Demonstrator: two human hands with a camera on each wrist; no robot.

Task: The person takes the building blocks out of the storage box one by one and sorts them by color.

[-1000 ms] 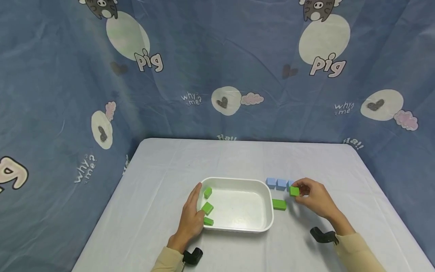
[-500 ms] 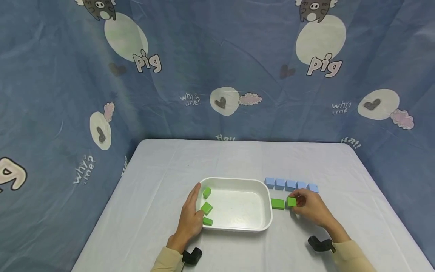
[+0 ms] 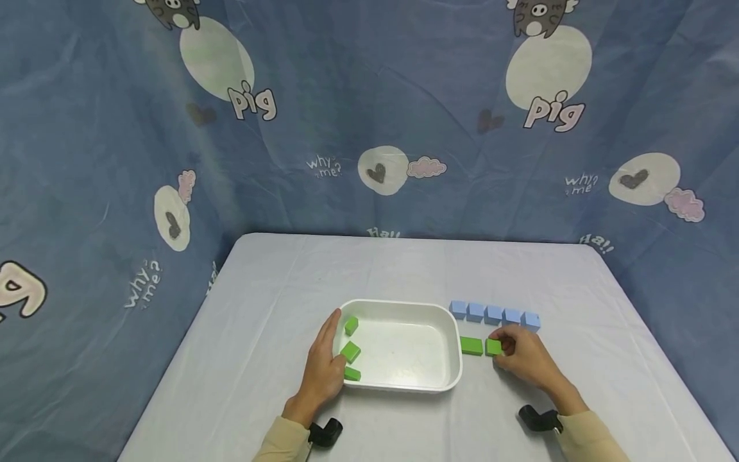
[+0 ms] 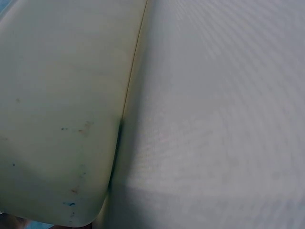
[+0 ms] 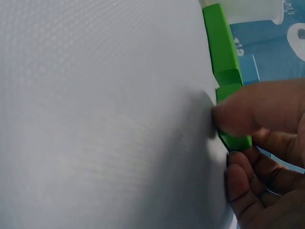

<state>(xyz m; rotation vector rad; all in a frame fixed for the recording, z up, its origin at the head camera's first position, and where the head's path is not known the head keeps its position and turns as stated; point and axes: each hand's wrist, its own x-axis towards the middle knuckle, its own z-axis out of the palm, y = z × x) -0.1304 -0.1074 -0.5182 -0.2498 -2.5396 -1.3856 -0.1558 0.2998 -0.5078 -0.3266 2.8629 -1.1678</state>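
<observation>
A blue cloth [image 3: 462, 218] hangs creased behind the table and along both its sides, printed with grey winged pigs [image 3: 540, 18], pale ovals [image 3: 551, 67], dark hearts [image 3: 491, 122], pink clouds [image 3: 426, 168] and lettering [image 3: 555, 112] that reads "pig", "why me?" and "Ha!!". The table [image 3: 398, 266] has a white, faintly creased covering and rounded far corners. Soft light falls over the room, leaving a pale sheen on the hanging folds at left.
</observation>
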